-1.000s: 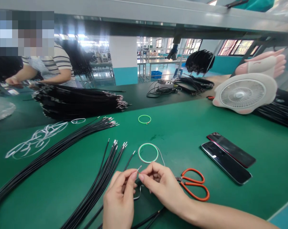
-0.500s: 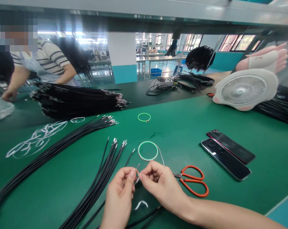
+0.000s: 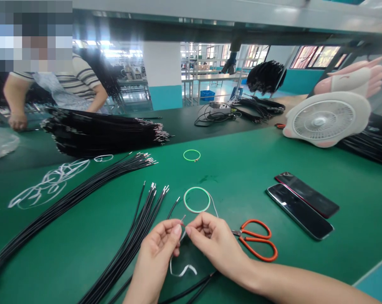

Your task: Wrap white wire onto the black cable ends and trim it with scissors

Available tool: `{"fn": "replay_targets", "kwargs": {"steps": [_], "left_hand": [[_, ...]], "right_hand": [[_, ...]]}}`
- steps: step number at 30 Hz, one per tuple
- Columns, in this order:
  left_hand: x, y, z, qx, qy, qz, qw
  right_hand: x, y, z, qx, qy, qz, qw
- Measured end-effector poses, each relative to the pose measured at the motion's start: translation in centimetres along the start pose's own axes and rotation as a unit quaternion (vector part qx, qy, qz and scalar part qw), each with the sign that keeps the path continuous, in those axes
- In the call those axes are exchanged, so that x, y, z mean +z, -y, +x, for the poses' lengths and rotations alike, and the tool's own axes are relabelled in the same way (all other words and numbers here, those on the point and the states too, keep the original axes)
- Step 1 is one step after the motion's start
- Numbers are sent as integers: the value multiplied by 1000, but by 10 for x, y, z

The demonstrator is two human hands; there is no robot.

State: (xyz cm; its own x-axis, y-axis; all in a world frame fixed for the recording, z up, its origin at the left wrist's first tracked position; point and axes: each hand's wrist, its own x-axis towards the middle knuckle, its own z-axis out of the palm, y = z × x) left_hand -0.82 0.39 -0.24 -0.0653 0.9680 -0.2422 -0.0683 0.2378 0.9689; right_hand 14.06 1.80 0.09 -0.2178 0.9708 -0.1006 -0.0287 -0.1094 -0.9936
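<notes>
My left hand (image 3: 157, 257) and my right hand (image 3: 211, 244) meet at the near middle of the green table (image 3: 273, 156). Both pinch a thin wire end (image 3: 182, 219) between thumb and forefinger, and a white strip (image 3: 181, 270) loops down below my left fingers. A bundle of black wires (image 3: 137, 236) lies just left of my hands. A green-white ring (image 3: 196, 199) lies right beyond my fingertips. Orange scissors (image 3: 257, 245) rest beside my right wrist.
Two phones (image 3: 301, 204) lie to the right, a white fan (image 3: 327, 120) behind them. A small green ring (image 3: 191, 155) sits farther back. Long black wire bundles (image 3: 67, 198) and a stack (image 3: 105, 131) fill the left. A person in a striped shirt (image 3: 67, 84) works at far left.
The white strip has slid lower and now loops out below my left hand. My hands stay together on the wire end. The person at far left has shifted.
</notes>
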Motion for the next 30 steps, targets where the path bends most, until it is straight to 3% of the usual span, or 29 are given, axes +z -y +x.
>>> {"fn": "replay_targets", "kwargs": {"steps": [5,14,22,30], "left_hand": [[1,2,1,1,-6,63,998],[-4,6,1,2,5,84,996],[-2,-2,-5,-56,29,1,998],[-3,-8,-7,-119,105,-118,980]], "right_hand": [[4,-2,-3,0,4,13,1000],[5,-1,-5,-2,-13,-17,1000],[3,3,-4,-21,-12,-31,999],[0,0,-4,-34,22,-16,999]]}}
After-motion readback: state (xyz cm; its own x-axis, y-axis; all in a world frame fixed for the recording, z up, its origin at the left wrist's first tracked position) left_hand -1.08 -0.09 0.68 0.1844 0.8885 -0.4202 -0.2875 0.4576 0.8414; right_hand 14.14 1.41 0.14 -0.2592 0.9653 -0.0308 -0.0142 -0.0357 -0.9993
